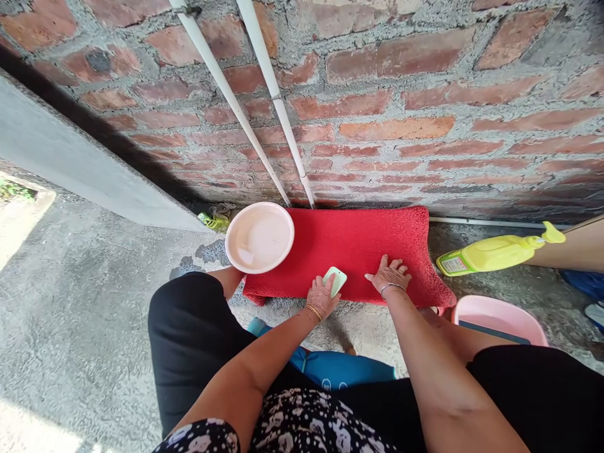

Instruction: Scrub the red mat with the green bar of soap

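Observation:
A red textured cloth (pixel 358 245) lies spread over a low, bench-like support, its edges hanging down. My left hand (pixel 323 298) is closed around a pale green scrub brush (pixel 336 281), held against the cloth near its front edge. The brush has a flat back with a small hole; its underside is hidden. To the right, my right hand (pixel 391 275) rests flat on the cloth with fingers spread, holding nothing. A pale pink basin (pixel 259 236) with water in it stands on the cloth's left end.
A yellow pump bottle (pixel 491 253) stands right of the cloth. Below it is a pink tub (pixel 500 311) with a dark flat thing inside. A brick wall (pixel 391 126) with white pipes (pixel 278 94) rises behind. At left are a grey slab (pixel 94 151) and a green packet (pixel 214 221).

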Available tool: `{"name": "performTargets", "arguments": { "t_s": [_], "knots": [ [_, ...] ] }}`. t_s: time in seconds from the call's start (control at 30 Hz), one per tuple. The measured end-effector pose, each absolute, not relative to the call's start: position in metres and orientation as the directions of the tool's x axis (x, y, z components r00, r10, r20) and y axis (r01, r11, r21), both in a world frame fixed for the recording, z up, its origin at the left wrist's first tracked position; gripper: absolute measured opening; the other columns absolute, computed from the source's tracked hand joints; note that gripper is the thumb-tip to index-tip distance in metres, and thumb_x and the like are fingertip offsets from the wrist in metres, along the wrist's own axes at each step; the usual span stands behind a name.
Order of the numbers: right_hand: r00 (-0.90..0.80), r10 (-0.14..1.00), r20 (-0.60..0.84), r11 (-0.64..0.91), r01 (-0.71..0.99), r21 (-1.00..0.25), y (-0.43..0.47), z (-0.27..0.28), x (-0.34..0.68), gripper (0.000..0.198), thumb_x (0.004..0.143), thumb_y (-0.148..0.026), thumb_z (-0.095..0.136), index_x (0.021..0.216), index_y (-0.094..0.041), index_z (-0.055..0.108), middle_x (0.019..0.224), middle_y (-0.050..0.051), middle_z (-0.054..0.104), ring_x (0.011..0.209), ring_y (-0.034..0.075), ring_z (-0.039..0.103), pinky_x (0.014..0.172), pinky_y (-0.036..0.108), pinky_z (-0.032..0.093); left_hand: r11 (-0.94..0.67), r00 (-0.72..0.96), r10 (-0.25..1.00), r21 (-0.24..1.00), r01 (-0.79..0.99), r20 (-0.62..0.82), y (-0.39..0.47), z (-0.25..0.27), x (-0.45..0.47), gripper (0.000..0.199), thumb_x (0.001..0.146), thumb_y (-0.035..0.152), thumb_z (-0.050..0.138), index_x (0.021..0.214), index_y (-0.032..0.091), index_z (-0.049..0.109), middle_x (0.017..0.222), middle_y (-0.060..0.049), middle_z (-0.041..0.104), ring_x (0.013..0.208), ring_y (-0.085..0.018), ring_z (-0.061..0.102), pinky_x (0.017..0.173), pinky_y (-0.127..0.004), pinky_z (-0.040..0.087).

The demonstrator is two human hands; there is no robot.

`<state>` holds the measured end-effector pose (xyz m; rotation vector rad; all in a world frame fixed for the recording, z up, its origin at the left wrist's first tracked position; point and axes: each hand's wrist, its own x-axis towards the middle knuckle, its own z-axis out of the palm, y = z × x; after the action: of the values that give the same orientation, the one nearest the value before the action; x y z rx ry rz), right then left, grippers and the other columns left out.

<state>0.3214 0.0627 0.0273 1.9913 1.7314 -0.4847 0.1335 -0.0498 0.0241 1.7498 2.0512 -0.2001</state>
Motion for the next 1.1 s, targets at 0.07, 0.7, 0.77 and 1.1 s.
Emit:
{"name": "performTargets", "arguments": {
  "t_s": [0.07, 0.7, 0.77, 1.1],
  "knots": [
    [0.142, 0.832, -0.536, -0.105, 0.990, 0.099, 0.063, 0.027, 0.322, 0.105, 0.076, -0.077, 0.051, 0.153, -0.014, 0.018, 0.153, 0.030, 0.018, 0.136, 0.045, 0.027, 0.100, 0.060, 0.028, 0.286, -0.210, 0.903, 0.158, 0.945, -0.375, -0.037, 0.028, 0.123, 0.071, 0.086, 0.054, 0.054, 0.150, 0.029, 0.035, 0.123, -0.012, 0.050, 0.110, -0.027, 0.051, 0.087, -0.036, 0.048],
    [0.149, 0.836, -0.527, -0.105, 0.988, 0.112, 0.062, 0.030, 0.321, 0.092, 0.085, -0.064, 0.052, 0.154, -0.015, 0.018, 0.153, 0.028, 0.020, 0.137, 0.044, 0.027, 0.099, 0.056, 0.031, 0.389, -0.334, 0.898, 0.162, 0.907, -0.285, 0.006, 0.035, 0.117, 0.069, 0.086, 0.056, 0.053, 0.148, 0.029, 0.037, 0.122, -0.013, 0.051, 0.108, -0.027, 0.052, 0.086, -0.036, 0.048],
    [0.146, 0.837, -0.528, -0.106, 0.989, 0.107, 0.062, 0.031, 0.321, 0.093, 0.084, -0.066, 0.052, 0.154, -0.015, 0.018, 0.153, 0.028, 0.020, 0.137, 0.044, 0.027, 0.100, 0.057, 0.031, 0.520, -0.479, 0.841, 0.130, 0.844, -0.253, 0.024, 0.034, 0.099, 0.069, 0.087, 0.053, 0.052, 0.148, 0.026, 0.036, 0.121, -0.015, 0.051, 0.106, -0.027, 0.054, 0.085, -0.036, 0.048],
    [0.153, 0.824, -0.545, -0.111, 0.988, 0.110, 0.064, 0.030, 0.321, 0.089, 0.086, -0.064, 0.046, 0.155, -0.016, 0.016, 0.154, 0.029, 0.018, 0.137, 0.045, 0.025, 0.100, 0.062, 0.026, 0.039, 0.019, 0.922, 0.142, 0.989, -0.387, -0.005, 0.019, 0.168, 0.071, 0.085, 0.056, 0.054, 0.150, 0.037, 0.032, 0.129, -0.011, 0.047, 0.113, -0.028, 0.049, 0.092, -0.039, 0.044]
  ]
}}
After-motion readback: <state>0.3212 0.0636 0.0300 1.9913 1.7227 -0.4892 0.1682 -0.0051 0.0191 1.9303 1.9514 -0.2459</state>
